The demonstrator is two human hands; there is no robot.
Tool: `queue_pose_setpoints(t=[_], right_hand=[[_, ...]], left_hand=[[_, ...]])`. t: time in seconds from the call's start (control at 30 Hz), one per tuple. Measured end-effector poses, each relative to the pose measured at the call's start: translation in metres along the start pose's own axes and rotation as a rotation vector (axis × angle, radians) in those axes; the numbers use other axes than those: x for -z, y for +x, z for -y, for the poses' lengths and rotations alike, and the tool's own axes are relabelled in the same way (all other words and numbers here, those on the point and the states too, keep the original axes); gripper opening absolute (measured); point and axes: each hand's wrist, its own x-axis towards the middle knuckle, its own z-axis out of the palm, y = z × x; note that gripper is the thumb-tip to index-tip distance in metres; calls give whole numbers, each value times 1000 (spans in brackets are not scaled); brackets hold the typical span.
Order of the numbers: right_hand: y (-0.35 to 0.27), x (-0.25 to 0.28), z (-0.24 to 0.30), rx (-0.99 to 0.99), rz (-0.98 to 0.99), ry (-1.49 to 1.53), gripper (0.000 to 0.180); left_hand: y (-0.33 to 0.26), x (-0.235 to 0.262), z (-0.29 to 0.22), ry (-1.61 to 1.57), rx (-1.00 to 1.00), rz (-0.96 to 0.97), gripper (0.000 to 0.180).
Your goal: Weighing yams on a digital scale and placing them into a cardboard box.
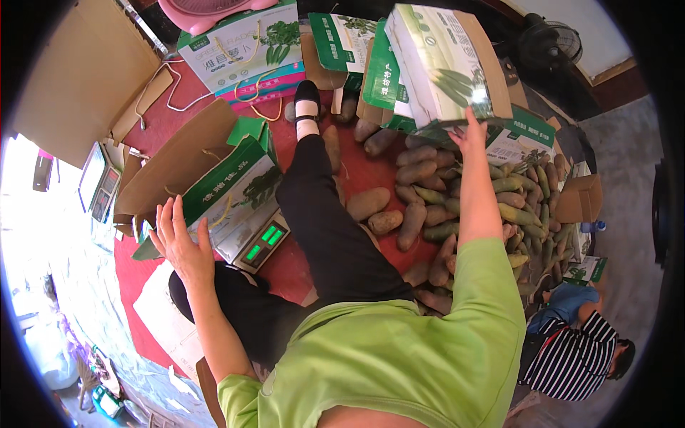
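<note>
**Box lifted, packing barely begun**

Your right hand [467, 128] holds a green-and-white printed cardboard box [442, 60] aloft at upper centre. Your left hand [178, 239], fingers spread wide, rests against the open green carton [228, 182] by the digital scale [260, 242]. The heap of long brownish-green root vegetables [464, 207] on the red floor mat [153, 128] looks largely unpacked.

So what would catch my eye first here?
Probably the heap of long brown-green roots on the red floor at right. Above it the right hand holds up a green-and-white carton, while the left hand rests spread on another carton sitting on a scale.
</note>
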Motion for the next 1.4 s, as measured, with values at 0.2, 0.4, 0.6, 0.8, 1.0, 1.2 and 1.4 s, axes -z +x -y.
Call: queue_pose_setpoints(t=[0.2,0.4,0.6,0.8,1.0,1.2,1.4], right_hand=[[0,-61,12,69,205,-110,103],[-1,-84,9,118,364,-182,86],[-7,-37,-35,48,294,-215,59],[-42,54,-106,-158,189,-394,45],[-62,130,-175,-311,24,-629,47],[-67,162,-214,-164,145,-1263,61],[-77,147,-225,59,324,-1653,79]], left_hand=[[0,-4,0,48,-18,-24,49],[0,-11,2,5,-44,-78,47],[5,-14,2,-15,-77,-106,46],[5,-17,8,24,-94,-154,43],[3,-18,8,10,-81,-143,43],[1,-20,16,79,-16,-166,45],[3,-16,16,107,-46,-159,48]])
